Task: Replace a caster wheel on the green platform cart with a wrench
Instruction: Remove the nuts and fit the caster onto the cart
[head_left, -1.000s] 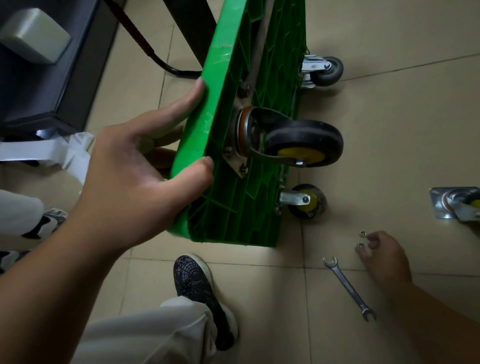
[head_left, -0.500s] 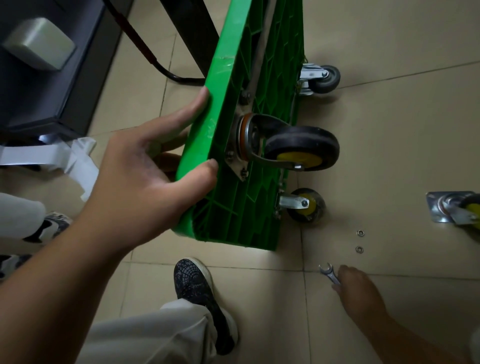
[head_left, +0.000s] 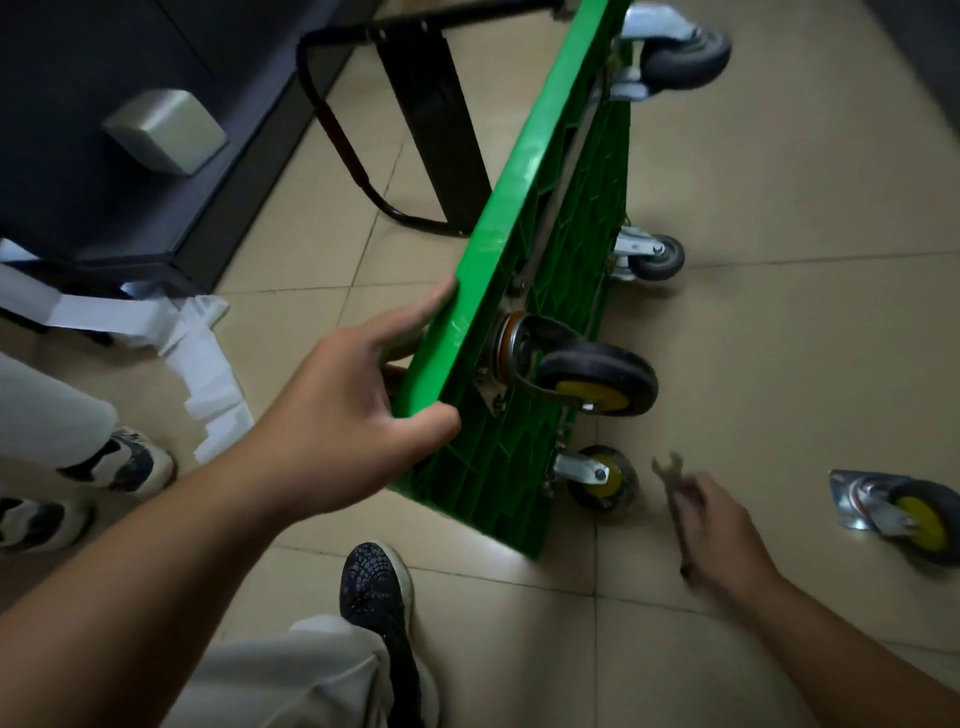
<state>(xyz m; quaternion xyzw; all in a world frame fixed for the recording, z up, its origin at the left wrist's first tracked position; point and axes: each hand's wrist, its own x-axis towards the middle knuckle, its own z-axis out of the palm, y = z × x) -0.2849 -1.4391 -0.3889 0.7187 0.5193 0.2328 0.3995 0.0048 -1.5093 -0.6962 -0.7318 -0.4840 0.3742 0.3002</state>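
The green platform cart (head_left: 519, 249) stands on its long edge on the tiled floor (head_left: 779, 338). It runs from the lower middle of the frame to the upper right, with its underside and wheels turned to the right. The left hand (head_left: 343, 415) comes in from the lower left with the forearm stretched out and grips the upper rim of the cart. Its thumb is curled over onto the ribbed underside and its fingers wrap the other face. Just right of this hand, a mounted caster wheel (head_left: 597, 382) with a black tyre and yellow hub sticks out. In the lower right the right hand (head_left: 727, 530) is blurred and low near the floor. Its fingers are closed around the wrench (head_left: 669, 480), whose open end points up toward the cart. A loose caster (head_left: 904, 514) lies at the right edge, apart from this hand.
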